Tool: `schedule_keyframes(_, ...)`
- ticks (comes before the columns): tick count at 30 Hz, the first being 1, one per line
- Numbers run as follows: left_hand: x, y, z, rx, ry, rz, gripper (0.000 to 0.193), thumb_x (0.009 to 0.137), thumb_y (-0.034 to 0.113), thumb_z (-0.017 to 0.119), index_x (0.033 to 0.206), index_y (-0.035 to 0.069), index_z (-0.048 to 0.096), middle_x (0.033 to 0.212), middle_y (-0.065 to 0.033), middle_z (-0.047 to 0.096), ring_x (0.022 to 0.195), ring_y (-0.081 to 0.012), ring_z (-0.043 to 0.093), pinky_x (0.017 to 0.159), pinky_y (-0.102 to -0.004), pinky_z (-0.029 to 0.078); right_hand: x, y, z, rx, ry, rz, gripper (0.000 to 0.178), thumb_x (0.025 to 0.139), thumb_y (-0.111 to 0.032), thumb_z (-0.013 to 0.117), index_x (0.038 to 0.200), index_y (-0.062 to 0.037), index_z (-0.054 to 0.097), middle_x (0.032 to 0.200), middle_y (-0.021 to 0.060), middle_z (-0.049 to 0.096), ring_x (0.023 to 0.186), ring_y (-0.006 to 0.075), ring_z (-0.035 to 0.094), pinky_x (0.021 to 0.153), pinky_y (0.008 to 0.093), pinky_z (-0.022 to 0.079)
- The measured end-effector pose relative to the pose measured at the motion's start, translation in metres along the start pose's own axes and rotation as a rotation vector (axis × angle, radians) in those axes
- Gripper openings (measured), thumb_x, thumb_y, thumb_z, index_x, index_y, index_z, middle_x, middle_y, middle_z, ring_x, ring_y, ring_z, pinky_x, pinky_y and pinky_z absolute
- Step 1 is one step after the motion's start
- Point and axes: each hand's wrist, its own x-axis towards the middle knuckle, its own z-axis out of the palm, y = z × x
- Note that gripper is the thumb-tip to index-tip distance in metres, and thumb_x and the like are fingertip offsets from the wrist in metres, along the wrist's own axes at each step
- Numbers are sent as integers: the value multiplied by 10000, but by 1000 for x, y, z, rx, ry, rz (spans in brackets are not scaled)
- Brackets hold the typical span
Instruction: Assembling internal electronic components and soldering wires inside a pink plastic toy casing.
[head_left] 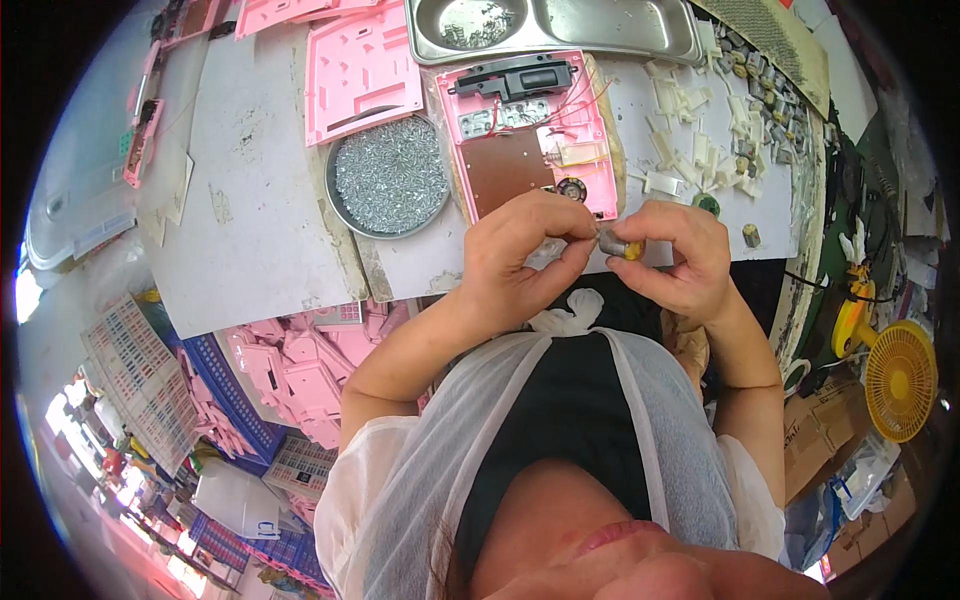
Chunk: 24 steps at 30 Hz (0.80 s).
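Observation:
Between finger and thumb of my right hand [690,252] is a small silvery motor [618,243] with a yellow end. My left hand [525,245] is closed in a pinch at the motor's other end; what its fingertips hold is too small to make out. Just beyond both hands lies an open pink plastic housing [607,150]. Inside it are a brown board [505,170], a black slotted part [515,78], thin red wires and a round dark part [572,189] near my left fingers.
Left of the housing stands a round metal bowl of screws [390,175], with a pink shell [362,75] behind it. A steel tray [620,30] sits at the back. White plastic parts [705,150] and several motors [775,95] lie right. A yellow fan [900,380] stands far right.

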Motion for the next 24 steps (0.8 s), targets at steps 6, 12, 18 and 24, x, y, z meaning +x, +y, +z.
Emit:
schedule_keyframes(6,-3,0,1,15,-1,-35,258,787,-92,734,987,13,609,967,-133,694,859,-279,683,737,-347,548,9,4,2,-70,-27,-147,360,709,-42,858,1018,-58,674,853,89,696,687,251,660,582,326,512)
schedule_keyframes(12,-8,-1,5,198,34,32,162,862,-107,663,992,-28,605,1062,-177,665,951,-223,653,776,-289,563,11,5,3,-160,-33,-200,392,699,-11,836,1039,-58,646,882,101,691,718,273,664,594,344,523)
schedule_keyframes(18,-13,-2,6,12,112,-96,244,815,-119,671,1036,-19,643,1134,-167,639,997,-242,658,791,-307,562,12,12,0,-171,-15,-224,403,697,17,825,1047,-53,638,918,109,690,741,276,673,604,337,531)
schedule_keyframes(24,-2,-2,-1,-81,180,-166,238,826,-144,633,1034,-29,650,1145,-159,614,998,-186,651,766,-269,573,15,19,-3,-198,22,-244,413,691,18,825,1050,-56,633,924,108,696,743,269,674,595,336,529)
